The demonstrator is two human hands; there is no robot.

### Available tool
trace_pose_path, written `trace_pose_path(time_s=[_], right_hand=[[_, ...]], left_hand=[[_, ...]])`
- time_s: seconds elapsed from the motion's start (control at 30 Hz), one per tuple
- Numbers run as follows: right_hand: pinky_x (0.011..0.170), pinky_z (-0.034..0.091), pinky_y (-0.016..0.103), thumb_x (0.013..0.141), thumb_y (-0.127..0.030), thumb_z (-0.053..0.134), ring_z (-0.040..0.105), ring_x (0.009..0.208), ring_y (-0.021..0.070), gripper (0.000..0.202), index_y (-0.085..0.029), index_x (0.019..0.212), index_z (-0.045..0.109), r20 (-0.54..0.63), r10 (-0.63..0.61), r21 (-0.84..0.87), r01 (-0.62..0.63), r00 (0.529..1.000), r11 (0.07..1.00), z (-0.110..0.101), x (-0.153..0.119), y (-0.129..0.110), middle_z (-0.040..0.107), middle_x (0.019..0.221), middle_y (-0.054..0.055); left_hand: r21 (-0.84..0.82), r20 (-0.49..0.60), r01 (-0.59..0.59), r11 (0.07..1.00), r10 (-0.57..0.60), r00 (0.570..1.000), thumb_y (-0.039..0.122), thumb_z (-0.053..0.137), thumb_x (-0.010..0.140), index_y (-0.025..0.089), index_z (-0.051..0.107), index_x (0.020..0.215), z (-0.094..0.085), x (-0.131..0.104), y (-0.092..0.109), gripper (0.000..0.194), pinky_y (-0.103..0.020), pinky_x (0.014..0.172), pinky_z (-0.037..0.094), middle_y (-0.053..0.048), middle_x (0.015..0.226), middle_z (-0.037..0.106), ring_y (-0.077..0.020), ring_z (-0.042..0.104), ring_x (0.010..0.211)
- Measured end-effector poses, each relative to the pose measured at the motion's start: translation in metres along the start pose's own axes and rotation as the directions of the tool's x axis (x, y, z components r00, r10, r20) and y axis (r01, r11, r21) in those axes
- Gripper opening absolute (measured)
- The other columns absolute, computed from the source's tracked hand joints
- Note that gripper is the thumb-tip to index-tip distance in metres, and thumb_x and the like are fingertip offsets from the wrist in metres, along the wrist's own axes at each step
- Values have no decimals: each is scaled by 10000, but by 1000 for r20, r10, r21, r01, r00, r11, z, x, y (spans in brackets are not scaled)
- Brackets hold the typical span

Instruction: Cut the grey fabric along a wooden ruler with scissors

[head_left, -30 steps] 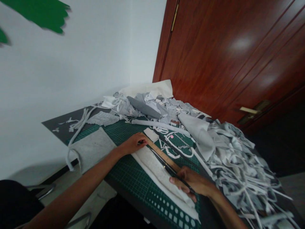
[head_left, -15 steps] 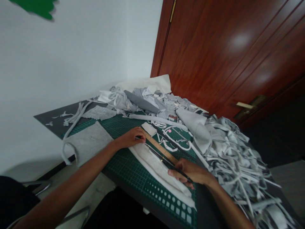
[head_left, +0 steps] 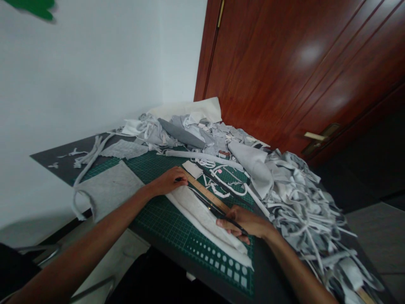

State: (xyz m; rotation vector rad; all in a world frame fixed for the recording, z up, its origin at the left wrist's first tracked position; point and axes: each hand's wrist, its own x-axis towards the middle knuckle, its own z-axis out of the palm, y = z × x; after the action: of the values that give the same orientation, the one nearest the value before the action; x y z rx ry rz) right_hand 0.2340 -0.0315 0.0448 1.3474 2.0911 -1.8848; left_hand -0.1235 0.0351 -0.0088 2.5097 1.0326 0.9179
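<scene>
A long folded piece of pale grey-white fabric (head_left: pixel 205 219) lies slantwise on the green cutting mat (head_left: pixel 161 215). At its far end, my left hand (head_left: pixel 174 179) is closed in a pinch on the fabric; a small dark item shows at its fingers, too small to name. My right hand (head_left: pixel 236 221) grips the handles of black scissors (head_left: pixel 218 211) over the fabric's near half. The scissor blades point toward my left hand and lie along the fabric's edge. Just beyond them rests a wooden ruler (head_left: pixel 205 191), parallel to the fabric, partly hidden by both hands.
A grey fabric sheet (head_left: pixel 110 188) hangs partly over the table's left edge. Heaped fabric scraps (head_left: pixel 186 131) line the back, and tangled strips (head_left: pixel 303 211) fill the right side. A wooden door (head_left: pixel 268 76) and a white wall (head_left: pixel 95 63) stand behind.
The whole scene has shifted slightly left in view. The scissors have turned a little in my right hand, so their handle loop shows more. My left hand still pinches the far end.
</scene>
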Motion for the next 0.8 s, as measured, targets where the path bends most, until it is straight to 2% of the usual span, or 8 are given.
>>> trace_pose_path(time_s=[0.53,0.8], right_hand=[[310,330,157,780,-793,774,449,323,56,669,-167,649,577,39,-50,-2,50,998,999,-6,4,9,455,451,-85],[312,341,164,762,-790,788,455,334,64,667,-182,631,546,32,-36,7,35,999,999,-4,1,4,437,442,-90]], left_hand=[[63,-26,79,995,-78,997,389,606,1029,187,679,790,1,1,4,321,-293,852,458,-32,861,680,-190,613,880],[57,-32,88,995,-86,996,337,627,1006,193,688,795,1,2,5,263,-309,892,463,-28,861,683,-192,617,884]])
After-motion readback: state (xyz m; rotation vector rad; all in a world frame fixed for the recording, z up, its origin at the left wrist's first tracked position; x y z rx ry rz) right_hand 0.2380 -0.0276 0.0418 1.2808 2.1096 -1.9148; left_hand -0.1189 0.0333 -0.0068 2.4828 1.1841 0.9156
